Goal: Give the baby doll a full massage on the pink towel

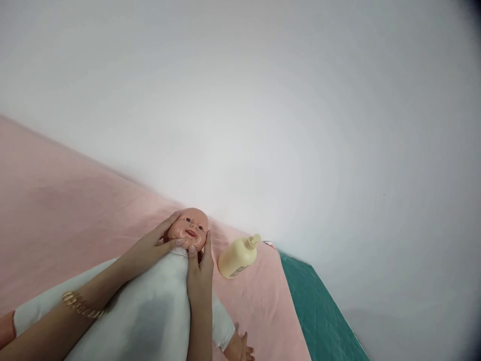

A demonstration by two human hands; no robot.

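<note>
A baby doll (193, 223) in a white outfit (161, 301) lies face up, its arms spread to both sides. My left hand (156, 248) is wrapped round one side of the doll's head, with the thumb at the chin; a gold bracelet (80, 304) is on that wrist. Against the other side of the head rests my right hand (202, 258), its thumb also by the chin. The fingertips behind the head are partly hidden. A pale yellow pump bottle (237, 256) stands just right of my right hand.
A pink sheet (75, 200) lies under the doll and bottle, bordered by a white wall (263, 125) behind. Green quilted fabric (323, 306) shows at the lower right, beside the pink edge. The doll's hand (246, 348) sticks out near the bottom.
</note>
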